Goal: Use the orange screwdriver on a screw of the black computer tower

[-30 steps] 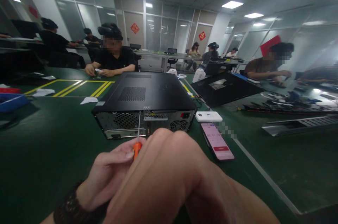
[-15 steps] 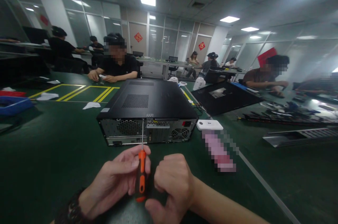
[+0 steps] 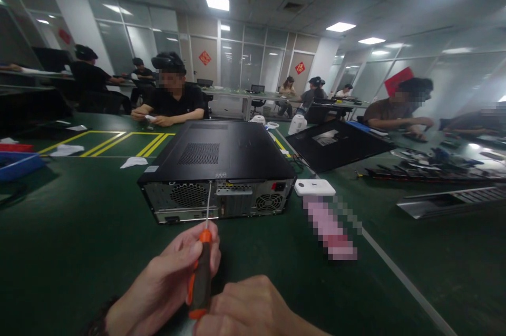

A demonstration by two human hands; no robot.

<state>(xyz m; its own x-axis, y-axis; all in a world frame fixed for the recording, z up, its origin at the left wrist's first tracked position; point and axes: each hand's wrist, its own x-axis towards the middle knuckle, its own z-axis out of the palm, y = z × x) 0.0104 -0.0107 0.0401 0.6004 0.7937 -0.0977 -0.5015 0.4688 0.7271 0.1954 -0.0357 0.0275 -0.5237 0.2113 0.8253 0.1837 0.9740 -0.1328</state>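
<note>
My left hand point(image 3: 169, 275) is closed around the front of an orange and dark screwdriver point(image 3: 202, 272), with thumb and fingers near the base of the shaft. The long shaft reaches up to the top edge of the rear panel of a black computer case point(image 3: 221, 152), which lies flat on the table. Whether the tip sits in a screw is too small to tell. My right hand point(image 3: 247, 307) is curled at the butt of the screwdriver handle, seen from the back; its thumb is hidden.
Right of the case are a white box-like device point(image 3: 315, 187) and a blurred pink item point(image 3: 330, 228). A black panel point(image 3: 336, 143), metal parts point(image 3: 454, 201) and a blue tray point(image 3: 21, 166) lie farther out. A co-worker point(image 3: 174, 96) sits opposite.
My right hand has moved down and left onto the handle's end. The screwdriver's handle has swung a little left and lower, turned about its axis. My left hand still holds it.
</note>
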